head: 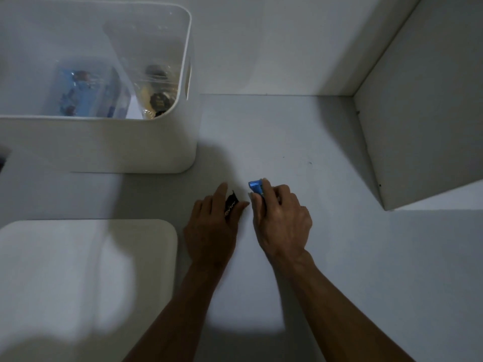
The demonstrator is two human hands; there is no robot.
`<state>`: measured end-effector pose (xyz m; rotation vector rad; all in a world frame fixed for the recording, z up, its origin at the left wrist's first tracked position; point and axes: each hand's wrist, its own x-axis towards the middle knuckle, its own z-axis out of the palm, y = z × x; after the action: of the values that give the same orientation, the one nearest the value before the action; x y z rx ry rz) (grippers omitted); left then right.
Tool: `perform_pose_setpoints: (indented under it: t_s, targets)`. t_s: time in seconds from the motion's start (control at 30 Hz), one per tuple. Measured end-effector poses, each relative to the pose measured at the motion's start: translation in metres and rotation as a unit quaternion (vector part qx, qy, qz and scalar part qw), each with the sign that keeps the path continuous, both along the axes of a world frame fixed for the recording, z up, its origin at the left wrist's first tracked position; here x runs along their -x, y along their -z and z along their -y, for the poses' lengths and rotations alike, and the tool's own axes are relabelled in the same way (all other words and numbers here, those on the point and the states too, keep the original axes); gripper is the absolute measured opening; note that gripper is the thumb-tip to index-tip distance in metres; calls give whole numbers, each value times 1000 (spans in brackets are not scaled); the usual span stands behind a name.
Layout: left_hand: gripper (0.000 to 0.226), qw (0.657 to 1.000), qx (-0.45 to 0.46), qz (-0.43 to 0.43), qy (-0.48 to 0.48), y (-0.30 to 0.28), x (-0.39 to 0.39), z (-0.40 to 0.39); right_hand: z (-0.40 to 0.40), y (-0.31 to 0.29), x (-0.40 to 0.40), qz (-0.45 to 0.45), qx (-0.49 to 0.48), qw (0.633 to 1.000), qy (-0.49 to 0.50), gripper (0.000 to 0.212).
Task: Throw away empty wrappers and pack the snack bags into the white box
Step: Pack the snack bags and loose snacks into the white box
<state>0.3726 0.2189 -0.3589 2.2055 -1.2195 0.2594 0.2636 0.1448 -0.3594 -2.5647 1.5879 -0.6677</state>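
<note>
My left hand point(211, 228) rests on the white surface with its fingers closed around a small black wrapper point(230, 203) with pale lettering. Just to its right, my right hand point(282, 218) grips a small shiny blue wrapper point(255, 188) that sticks out past the fingertips. The white box point(104, 145) stands at the upper left, open at the top. Inside it lie a blue snack bag point(83, 92) on the left and a clear bag with yellow and black contents point(156, 92) on the right.
A flat white lid point(86, 283) lies at the lower left, close to my left forearm. A white wall panel point(423, 121) rises at the right, meeting the back wall in a corner. A dark object point(4, 159) peeks in at the left edge.
</note>
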Motion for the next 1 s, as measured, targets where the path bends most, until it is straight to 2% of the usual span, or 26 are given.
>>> perform_pose_setpoints:
  t_s: [0.13, 0.23, 0.3, 0.37, 0.47, 0.6, 0.73, 0.83, 1.0]
  targets:
    - [56, 994, 15, -104, -19, -12, 5, -1, -10, -12, 5, 40, -44, 998, 6, 43]
    - [53, 971, 26, -229, -63, -32, 10, -8, -23, -31, 9, 97, -108, 989, 42, 46]
    - [47, 956, 35, -276, -97, -52, 15, -13, -30, -48, 12, 127, -151, 978, 76, 44]
    - [43, 949, 64, -286, -120, -77, 15, -15, -33, -73, 10, 145, -184, 966, 104, 38]
    - [37, 932, 139, -301, -145, -127, 3, -8, -30, -124, -10, 190, -206, 952, 118, 39]
    - [26, 922, 243, -274, -127, -202, -38, 5, -21, -200, -65, 278, -174, 942, 76, 37]
    - [23, 919, 286, -236, -132, -252, -100, 14, -9, -251, -130, 318, -185, 929, 28, 34]
    - [25, 920, 272, -245, -141, -260, -147, 22, -1, -266, -173, 295, -202, 934, -2, 35]
    - [33, 928, 161, -290, -170, -243, -192, 44, 16, -249, -217, 271, -237, 933, -2, 37]
